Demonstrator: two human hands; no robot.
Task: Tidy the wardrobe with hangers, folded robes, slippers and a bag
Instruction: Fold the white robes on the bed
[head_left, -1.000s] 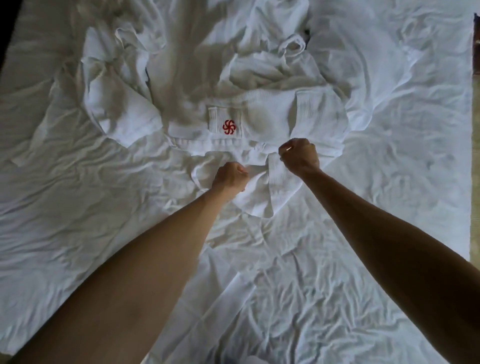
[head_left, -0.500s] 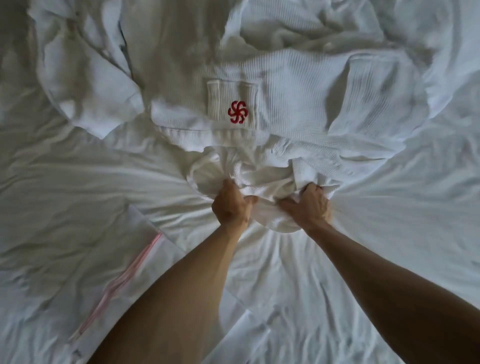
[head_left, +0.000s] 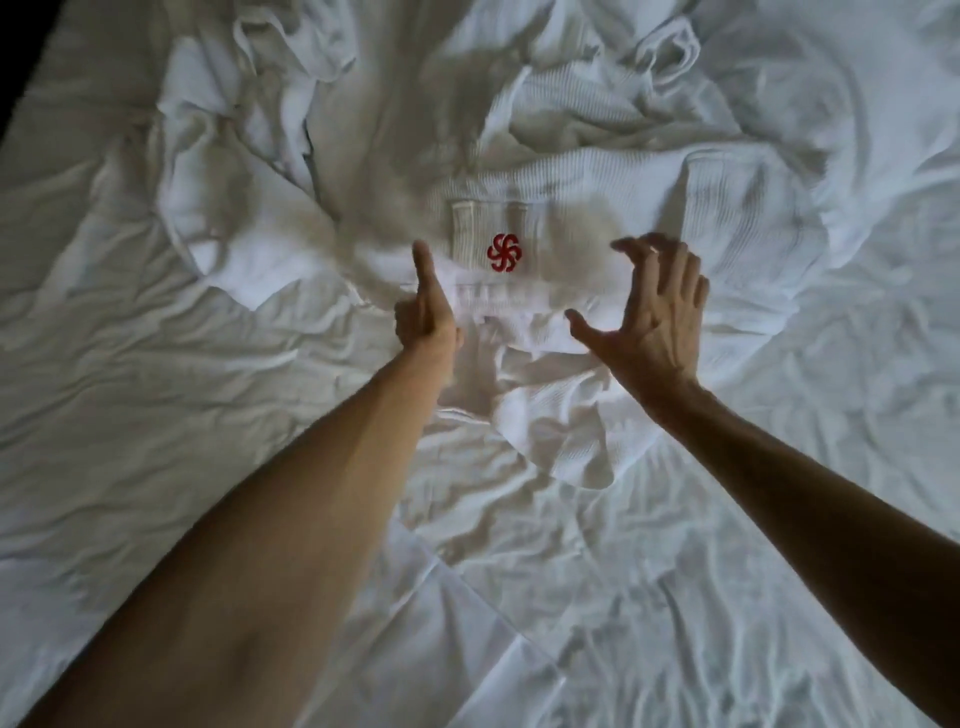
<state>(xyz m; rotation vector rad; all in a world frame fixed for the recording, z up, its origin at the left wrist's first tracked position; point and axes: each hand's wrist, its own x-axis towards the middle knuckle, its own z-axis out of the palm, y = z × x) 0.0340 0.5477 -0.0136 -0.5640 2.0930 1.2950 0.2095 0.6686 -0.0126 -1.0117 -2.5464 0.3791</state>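
Note:
A white waffle-weave robe (head_left: 587, 208) lies partly folded on the bed, its pocket with a red pinwheel emblem (head_left: 503, 252) facing up. A loose bunch of the robe's cloth (head_left: 550, 415) trails toward me below the folded edge. My left hand (head_left: 427, 306) hovers just left of the emblem, thumb up, fingers curled, holding nothing. My right hand (head_left: 649, 306) is spread open over the robe's near right edge, fingers apart, not gripping the cloth.
A second crumpled white robe (head_left: 244, 171) lies at the back left. All of it rests on a wrinkled white bed sheet (head_left: 156, 415). A dark gap shows past the bed's edge at the top left corner.
Both hands have let go of the bunched cloth they gripped and lifted apart over the robe. The view has pulled back, so the robe looks farther away.

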